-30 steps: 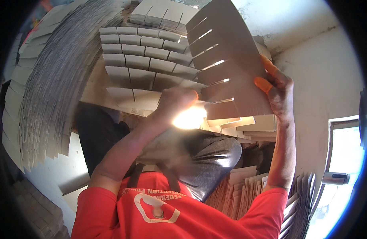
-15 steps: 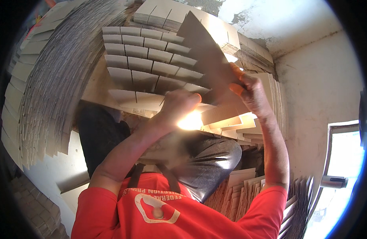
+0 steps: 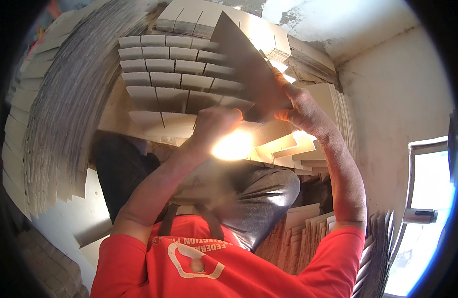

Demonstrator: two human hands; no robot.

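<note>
Moved since the earlier frames: one card sheet point(image 3: 246, 67), lowered leftward and turned from broad face to a steeper slant, its slots no longer distinct to us. Its carrier, the right hand point(image 3: 301, 107), comes inward with it.

Meaning for the work: the sheet now overlaps the right end of the card grid point(image 3: 172, 97) in our view, instead of standing mostly beside it. Whether the two touch, we cannot tell.

Right hand: one, pinching the sheet's lower right edge between thumb and fingers; orange covers point(image 3: 282, 115) on the digits.

Left hand point(image 3: 214, 124): one, curled at the grid's near edge, keeping its place; whether it grips a strip, we cannot tell, as glare and its own back hide the fingers.

Card grid: one, crossed strips in rows, before the dark trousers point(image 3: 264, 193).

Surroundings: slotted card stack point(image 3: 189, 20), behind the grid; long card pile point(image 3: 65, 99), at left; upright cards point(image 3: 308, 243), beside the right knee.
</note>
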